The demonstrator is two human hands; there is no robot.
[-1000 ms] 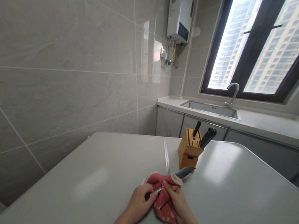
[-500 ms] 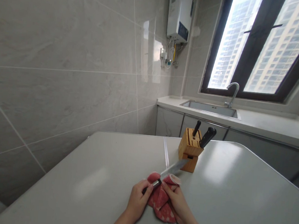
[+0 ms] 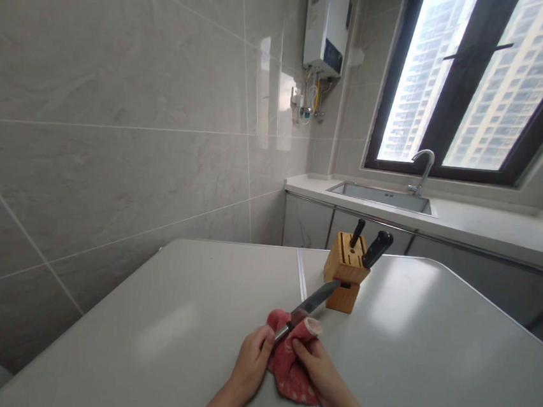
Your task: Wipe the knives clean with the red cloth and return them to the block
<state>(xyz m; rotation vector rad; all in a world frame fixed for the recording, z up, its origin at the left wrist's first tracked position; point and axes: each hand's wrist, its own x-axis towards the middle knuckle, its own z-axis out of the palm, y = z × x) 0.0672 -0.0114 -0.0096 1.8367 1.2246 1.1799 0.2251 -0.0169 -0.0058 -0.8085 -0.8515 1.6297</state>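
My left hand (image 3: 252,360) is closed around the handle of a kitchen knife (image 3: 316,299), whose blade points away and to the right. A red patterned cloth (image 3: 289,375) lies bunched under and around the base of the blade. My right hand (image 3: 317,369) grips this cloth, thumb on top, beside the knife's handle end. Just past the blade tip stands a wooden knife block (image 3: 348,268), with two black-handled knives in it, one thick handle (image 3: 378,249) and one thin handle (image 3: 358,232). Whether the tip touches the block I cannot tell.
The knife block stands on a pale table (image 3: 192,324) with a white seam strip (image 3: 301,277). Behind it runs a counter (image 3: 485,221) with a sink (image 3: 378,196) and a faucet (image 3: 423,170). A tiled wall (image 3: 134,184) borders the left side.
The knife has rolled in my left hand, so its blade looks darker and its tip sits slightly higher and further left. The cloth's folds have shifted a little around the blade base.
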